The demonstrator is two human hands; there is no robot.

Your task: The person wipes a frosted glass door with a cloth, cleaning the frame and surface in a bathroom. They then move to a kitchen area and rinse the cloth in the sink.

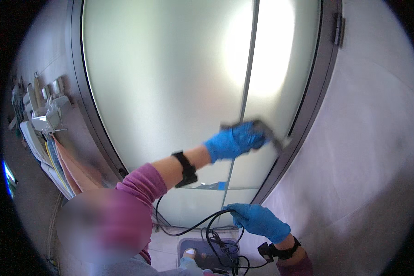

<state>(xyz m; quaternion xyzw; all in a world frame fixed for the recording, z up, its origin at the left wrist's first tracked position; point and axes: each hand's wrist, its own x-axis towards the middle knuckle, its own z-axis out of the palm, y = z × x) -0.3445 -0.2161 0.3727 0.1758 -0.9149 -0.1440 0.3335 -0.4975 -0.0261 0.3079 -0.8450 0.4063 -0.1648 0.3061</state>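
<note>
Left hand point(234, 140) presses squeegee point(262, 129) on glass; right hand point(257, 221) grips cable point(198, 225).

The left hand point(234, 140) pressed a tool point(262, 129) against the glass door point(170, 69), above the right hand point(257, 221), which gripped a cable point(188, 227) below it.

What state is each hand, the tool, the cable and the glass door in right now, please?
Left hand: gloved, gripping the dark tool.
Dark tool: pressed flat against the glass.
Right hand: gloved, closed on the black cable.
Black cable: slack, looping down.
Frosted glass door: shut.
</note>
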